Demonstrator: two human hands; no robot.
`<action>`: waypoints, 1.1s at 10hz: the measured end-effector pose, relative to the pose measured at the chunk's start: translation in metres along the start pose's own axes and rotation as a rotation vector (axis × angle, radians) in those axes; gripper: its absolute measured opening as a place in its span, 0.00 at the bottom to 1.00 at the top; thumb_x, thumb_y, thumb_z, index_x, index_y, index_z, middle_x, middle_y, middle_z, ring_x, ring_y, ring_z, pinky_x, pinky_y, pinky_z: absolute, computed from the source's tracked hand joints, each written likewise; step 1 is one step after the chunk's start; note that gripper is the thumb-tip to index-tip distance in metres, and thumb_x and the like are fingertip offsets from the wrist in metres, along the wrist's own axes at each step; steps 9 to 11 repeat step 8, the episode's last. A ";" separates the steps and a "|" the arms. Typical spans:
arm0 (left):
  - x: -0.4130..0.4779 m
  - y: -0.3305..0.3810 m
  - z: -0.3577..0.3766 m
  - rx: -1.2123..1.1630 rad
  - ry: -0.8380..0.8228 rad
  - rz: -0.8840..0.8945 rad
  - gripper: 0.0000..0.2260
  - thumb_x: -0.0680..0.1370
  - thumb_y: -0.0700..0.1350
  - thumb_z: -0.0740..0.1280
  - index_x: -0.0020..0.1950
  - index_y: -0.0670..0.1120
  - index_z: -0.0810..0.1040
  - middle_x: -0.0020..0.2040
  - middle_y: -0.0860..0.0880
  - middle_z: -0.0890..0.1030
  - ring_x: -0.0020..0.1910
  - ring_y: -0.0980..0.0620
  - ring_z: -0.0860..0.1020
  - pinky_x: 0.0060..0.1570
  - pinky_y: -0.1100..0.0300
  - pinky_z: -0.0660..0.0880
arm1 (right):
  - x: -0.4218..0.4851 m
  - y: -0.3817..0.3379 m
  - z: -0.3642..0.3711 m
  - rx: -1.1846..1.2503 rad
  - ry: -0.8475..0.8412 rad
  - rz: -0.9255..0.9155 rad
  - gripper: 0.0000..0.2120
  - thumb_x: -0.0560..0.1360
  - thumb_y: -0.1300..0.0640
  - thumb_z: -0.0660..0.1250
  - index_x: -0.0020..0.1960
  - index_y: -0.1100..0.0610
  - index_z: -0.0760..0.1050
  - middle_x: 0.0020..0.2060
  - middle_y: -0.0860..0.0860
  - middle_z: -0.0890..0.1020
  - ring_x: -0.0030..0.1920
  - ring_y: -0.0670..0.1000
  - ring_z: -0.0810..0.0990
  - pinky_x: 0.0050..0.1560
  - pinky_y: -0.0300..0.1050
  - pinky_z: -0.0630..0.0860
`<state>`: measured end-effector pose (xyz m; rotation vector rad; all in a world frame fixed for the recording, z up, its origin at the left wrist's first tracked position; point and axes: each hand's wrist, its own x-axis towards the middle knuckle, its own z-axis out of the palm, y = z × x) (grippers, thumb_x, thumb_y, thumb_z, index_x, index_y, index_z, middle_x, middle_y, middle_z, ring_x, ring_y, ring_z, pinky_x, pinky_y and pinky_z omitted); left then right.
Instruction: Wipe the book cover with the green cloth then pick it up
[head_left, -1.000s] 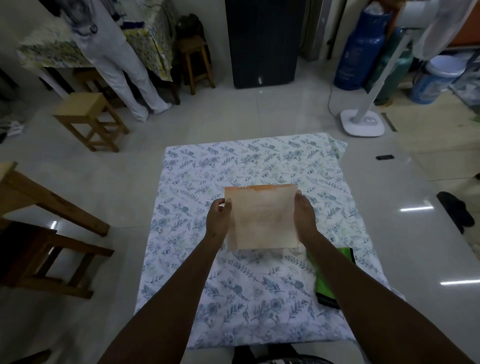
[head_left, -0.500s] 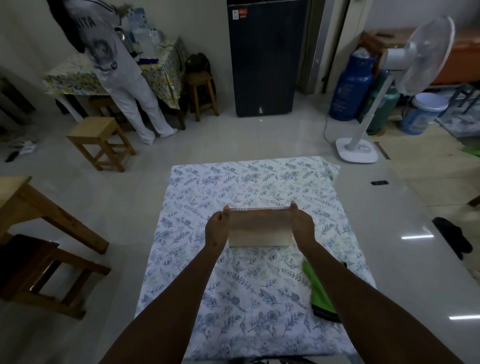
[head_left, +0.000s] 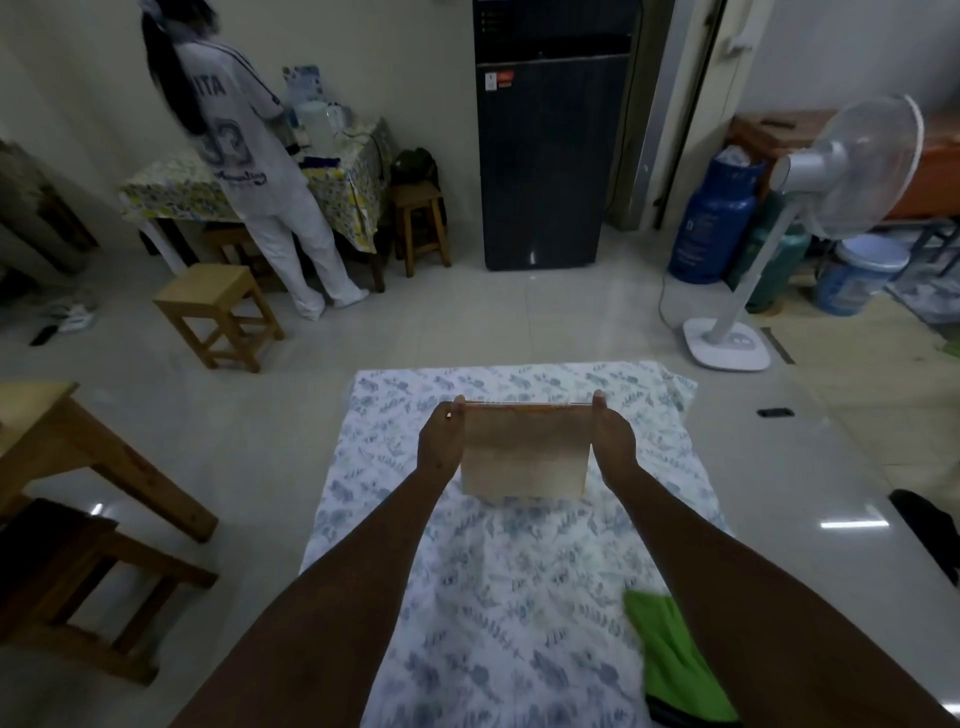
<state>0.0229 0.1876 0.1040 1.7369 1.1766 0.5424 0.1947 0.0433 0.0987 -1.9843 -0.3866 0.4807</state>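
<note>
Head view: both hands' grips clamp the flat tan book (head_left: 524, 457); crumpled green cloth (head_left: 675, 670) lies nearby.

Bare forearms, no sleeves; left hand (head_left: 441, 439), right hand (head_left: 613, 441).

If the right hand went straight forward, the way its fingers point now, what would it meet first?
Probably nothing close. The right hand grips the book above the sheet, fingers pointing away from the person. Beyond them lies only sheet, then bare floor, and far off the fridge. Depth is unclear.
</note>
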 end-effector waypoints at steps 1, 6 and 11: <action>0.039 0.022 -0.004 0.001 -0.015 0.012 0.25 0.83 0.59 0.51 0.59 0.41 0.79 0.57 0.41 0.82 0.57 0.43 0.80 0.62 0.48 0.75 | 0.035 -0.027 0.005 0.000 -0.013 -0.040 0.30 0.82 0.39 0.48 0.37 0.60 0.72 0.37 0.58 0.78 0.42 0.56 0.78 0.48 0.51 0.72; 0.117 0.024 0.008 0.115 -0.150 -0.047 0.25 0.84 0.57 0.51 0.65 0.39 0.75 0.64 0.39 0.78 0.64 0.41 0.76 0.66 0.50 0.70 | 0.107 -0.048 0.034 -0.019 -0.225 0.072 0.31 0.81 0.39 0.48 0.60 0.63 0.75 0.58 0.59 0.78 0.61 0.59 0.75 0.66 0.57 0.69; 0.122 0.020 0.013 0.183 -0.152 -0.057 0.24 0.84 0.55 0.52 0.72 0.40 0.68 0.70 0.39 0.74 0.69 0.41 0.73 0.68 0.50 0.68 | 0.115 -0.037 0.042 -0.071 -0.215 0.003 0.27 0.82 0.41 0.48 0.46 0.62 0.73 0.42 0.60 0.77 0.47 0.56 0.77 0.49 0.49 0.70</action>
